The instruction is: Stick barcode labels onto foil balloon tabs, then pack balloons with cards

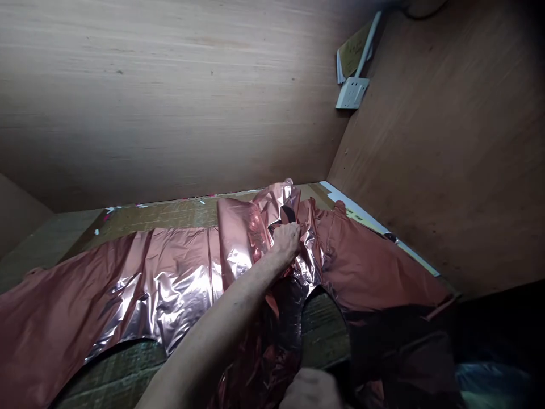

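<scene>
L hand (286, 238) is extended fwd, fingers closed on a raised fold of the pink foil sheet (170, 278), w/ a small dark object just above the knuckles. Sheet lies spread across the table (179, 213), crumpled at centre. R hand (313, 389) sits at bottom edge, near the foil; grip can't be determined. Power strip (351, 92) hangs on the wooden wall.

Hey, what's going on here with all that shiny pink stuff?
A person is working with rose-gold foil sheet spread over a work surface in a wooden booth. The left hand, arm stretched out, pinches a bunched fold of the foil near the back, with something dark between the fingers. The right hand is low at the frame's edge by the crumpled foil; its grip isn't clear. A white power strip hangs in the corner.
</scene>
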